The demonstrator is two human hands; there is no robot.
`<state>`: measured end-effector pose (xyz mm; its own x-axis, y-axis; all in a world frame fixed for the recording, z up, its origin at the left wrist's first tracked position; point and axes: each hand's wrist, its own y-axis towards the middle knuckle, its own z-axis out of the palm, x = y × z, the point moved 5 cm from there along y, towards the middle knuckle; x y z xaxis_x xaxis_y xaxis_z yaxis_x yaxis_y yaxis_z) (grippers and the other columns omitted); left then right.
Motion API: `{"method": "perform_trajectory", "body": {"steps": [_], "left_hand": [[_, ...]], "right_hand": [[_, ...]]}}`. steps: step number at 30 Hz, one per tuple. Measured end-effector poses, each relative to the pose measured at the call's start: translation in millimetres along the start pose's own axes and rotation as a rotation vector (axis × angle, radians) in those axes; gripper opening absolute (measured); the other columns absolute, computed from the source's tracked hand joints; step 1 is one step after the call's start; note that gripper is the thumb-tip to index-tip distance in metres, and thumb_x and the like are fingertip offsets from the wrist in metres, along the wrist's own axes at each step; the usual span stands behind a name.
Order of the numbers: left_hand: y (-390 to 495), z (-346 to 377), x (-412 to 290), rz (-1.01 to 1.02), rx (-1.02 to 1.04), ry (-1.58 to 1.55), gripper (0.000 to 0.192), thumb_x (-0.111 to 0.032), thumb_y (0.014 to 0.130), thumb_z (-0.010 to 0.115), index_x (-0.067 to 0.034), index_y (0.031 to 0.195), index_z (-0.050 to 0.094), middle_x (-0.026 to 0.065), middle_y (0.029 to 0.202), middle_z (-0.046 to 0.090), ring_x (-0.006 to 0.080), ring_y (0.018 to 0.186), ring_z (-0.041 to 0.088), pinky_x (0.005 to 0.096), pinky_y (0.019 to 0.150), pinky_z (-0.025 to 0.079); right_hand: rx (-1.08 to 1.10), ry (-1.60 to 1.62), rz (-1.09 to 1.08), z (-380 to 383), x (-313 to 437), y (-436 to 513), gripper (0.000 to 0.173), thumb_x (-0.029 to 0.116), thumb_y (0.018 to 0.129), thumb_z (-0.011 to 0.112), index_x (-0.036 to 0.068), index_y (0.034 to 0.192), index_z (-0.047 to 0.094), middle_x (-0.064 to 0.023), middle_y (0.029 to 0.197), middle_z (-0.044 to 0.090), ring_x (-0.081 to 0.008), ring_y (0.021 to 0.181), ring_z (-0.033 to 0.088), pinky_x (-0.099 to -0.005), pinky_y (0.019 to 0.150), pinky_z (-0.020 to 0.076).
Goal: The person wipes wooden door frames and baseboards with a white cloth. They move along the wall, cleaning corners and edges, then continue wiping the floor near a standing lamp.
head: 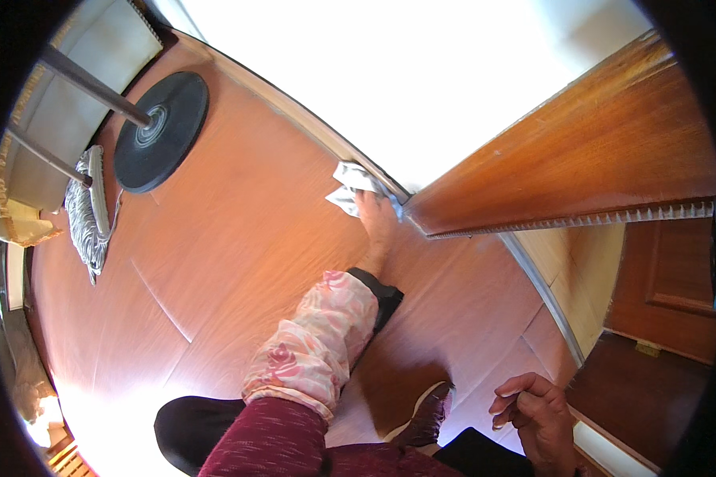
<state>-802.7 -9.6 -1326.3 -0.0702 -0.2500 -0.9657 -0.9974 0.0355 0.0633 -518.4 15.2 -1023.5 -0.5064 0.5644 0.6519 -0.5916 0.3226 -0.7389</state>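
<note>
My left hand presses a crumpled white cloth with grey-blue patches onto the wood-look floor. The cloth lies against the baseboard, close to the corner by a wooden panel. A pink floral sleeve cover with a dark cuff covers that forearm, over a maroon sleeve. My right hand hangs at the lower right, above the floor near my knee. Its fingers are loosely curled, and nothing shows between them.
Towards the upper left stand a round black base with a pole and a string mop. A pale fabric-covered piece of furniture is behind them. A metal threshold strip curves along the right. My shoe rests on the floor below.
</note>
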Motion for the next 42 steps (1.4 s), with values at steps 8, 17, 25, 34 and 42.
{"method": "perform_trajectory", "body": {"steps": [8, 17, 25, 34, 42], "left_hand": [[-66.7, 0.5, 18.5, -0.672, 0.776, -0.288, 0.023, -0.011, 0.073, 0.054, 0.000, 0.093, 0.058, 0.0145, 0.089, 0.059, 0.0286, 0.083, 0.057, 0.0380, 0.076, 0.046], [63.2, -104.0, -9.2, -0.625, 0.359, -0.657, 0.024, -0.012, 0.074, 0.058, 0.000, 0.095, 0.061, 0.0080, 0.090, 0.061, 0.0198, 0.080, 0.059, 0.0348, 0.075, 0.049], [150.1, -141.1, -28.1, -0.042, 0.223, 0.647, 0.042, -0.018, 0.071, 0.059, -0.006, 0.111, 0.057, 0.0200, 0.106, 0.059, 0.0323, 0.098, 0.058, 0.0401, 0.083, 0.046], [90.5, -47.1, -2.1, 0.330, 0.328, 0.949, 0.026, -0.018, 0.078, 0.056, -0.005, 0.101, 0.055, 0.0155, 0.111, 0.043, 0.0370, 0.096, 0.055, 0.0499, 0.073, 0.048], [14.5, -36.1, -11.4, 0.397, 0.482, 0.830, 0.030, -0.020, 0.077, 0.060, -0.002, 0.099, 0.051, 0.0167, 0.105, 0.043, 0.0388, 0.082, 0.059, 0.0459, 0.063, 0.051]], "right_hand": [[-0.016, -0.200, -0.024, 24.9, 1.5, -0.3, 0.025, 0.014, 0.085, 0.045, -0.004, 0.095, 0.059, -0.0142, 0.081, 0.063, -0.0176, 0.072, 0.061, -0.0291, 0.067, 0.0504], [0.078, -0.216, 0.009, 24.4, -0.7, -9.0, 0.023, 0.011, 0.089, 0.046, -0.004, 0.099, 0.060, -0.0125, 0.085, 0.064, -0.0156, 0.077, 0.059, -0.0277, 0.074, 0.0480], [0.052, -0.206, 0.060, 10.6, -3.2, -12.9, 0.023, 0.010, 0.089, 0.046, -0.003, 0.100, 0.060, -0.0128, 0.086, 0.064, -0.0151, 0.078, 0.060, -0.0272, 0.073, 0.0486], [-0.032, -0.204, 0.051, 1.5, -6.6, -12.6, 0.024, 0.005, 0.084, 0.041, -0.005, 0.094, 0.061, -0.0157, 0.084, 0.063, -0.0190, 0.076, 0.062, -0.0287, 0.069, 0.0515], [0.060, -0.243, -0.010, 6.5, 1.9, -1.1, 0.025, 0.009, 0.087, 0.041, -0.003, 0.095, 0.062, -0.0148, 0.085, 0.064, -0.0194, 0.077, 0.063, -0.0285, 0.068, 0.0518]]}}
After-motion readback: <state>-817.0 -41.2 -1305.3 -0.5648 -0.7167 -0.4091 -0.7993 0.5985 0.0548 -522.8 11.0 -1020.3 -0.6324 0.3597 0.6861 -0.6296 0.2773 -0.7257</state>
